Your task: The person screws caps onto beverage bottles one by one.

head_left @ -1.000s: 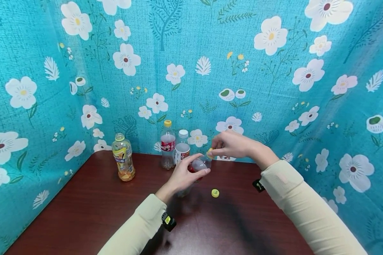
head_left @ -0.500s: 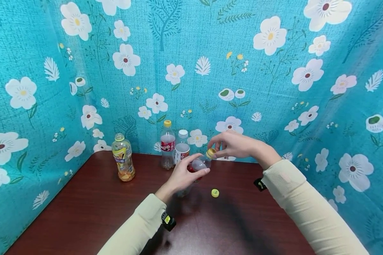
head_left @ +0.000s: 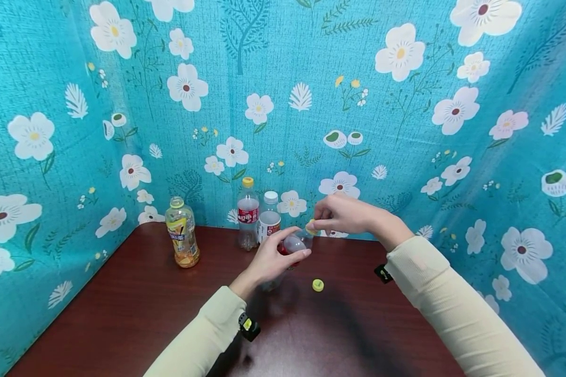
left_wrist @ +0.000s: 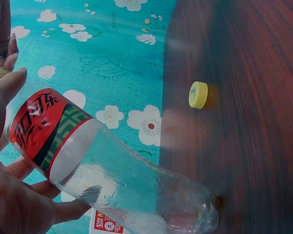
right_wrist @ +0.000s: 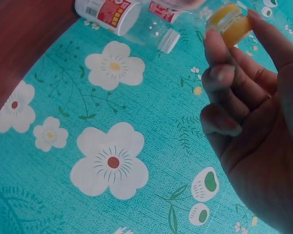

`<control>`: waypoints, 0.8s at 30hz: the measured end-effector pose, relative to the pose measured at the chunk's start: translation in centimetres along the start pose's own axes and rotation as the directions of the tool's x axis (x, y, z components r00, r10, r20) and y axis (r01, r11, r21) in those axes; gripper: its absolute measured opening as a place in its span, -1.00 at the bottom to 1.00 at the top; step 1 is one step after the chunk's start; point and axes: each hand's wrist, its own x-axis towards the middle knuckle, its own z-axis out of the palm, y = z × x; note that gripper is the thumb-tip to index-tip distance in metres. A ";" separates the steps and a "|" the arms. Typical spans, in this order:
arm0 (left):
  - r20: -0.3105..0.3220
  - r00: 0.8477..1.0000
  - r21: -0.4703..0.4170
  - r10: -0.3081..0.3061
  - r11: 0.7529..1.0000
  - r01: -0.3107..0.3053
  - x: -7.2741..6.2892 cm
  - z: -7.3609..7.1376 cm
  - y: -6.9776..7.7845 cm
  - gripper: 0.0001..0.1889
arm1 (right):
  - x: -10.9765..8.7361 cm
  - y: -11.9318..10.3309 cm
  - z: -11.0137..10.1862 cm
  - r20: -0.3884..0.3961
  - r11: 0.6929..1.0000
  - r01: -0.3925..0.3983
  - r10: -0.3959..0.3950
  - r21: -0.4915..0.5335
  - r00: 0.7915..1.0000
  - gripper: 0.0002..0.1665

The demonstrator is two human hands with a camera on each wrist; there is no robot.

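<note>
My left hand (head_left: 275, 251) grips a clear plastic soda bottle (left_wrist: 132, 170) with a red label (left_wrist: 44, 122). The bottle leans, its neck up toward the right and its base low over the tabletop in the left wrist view. Thumb and fingertips of my right hand (head_left: 341, 213) pinch a yellow bottle cap (right_wrist: 238, 31) at the bottle's mouth, where a yellow ring shows on the neck. In the head view those fingers mostly cover the cap. A second yellow cap (head_left: 318, 285) lies on the table to the right of the bottle.
An uncapped bottle with a yellow label (head_left: 181, 235) stands at the left. Farther back are a red-labelled bottle with a yellow cap (head_left: 248, 217) and a white-capped bottle (head_left: 270, 220). A flowered teal curtain (head_left: 287, 146) hangs behind the dark wooden table (head_left: 137, 309).
Half a second ago my right fingers were shifted to the left and more of the cap showed; now they have come back round it. My left hand and the bottle stay put.
</note>
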 end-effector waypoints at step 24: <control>0.000 1.000 -0.006 -0.015 1.000 0.015 0.0 -0.1 0.0 -0.35 | -0.4 0.0 -0.5 -0.002 0.997 0.068 -0.068 0.022 0.998 -0.73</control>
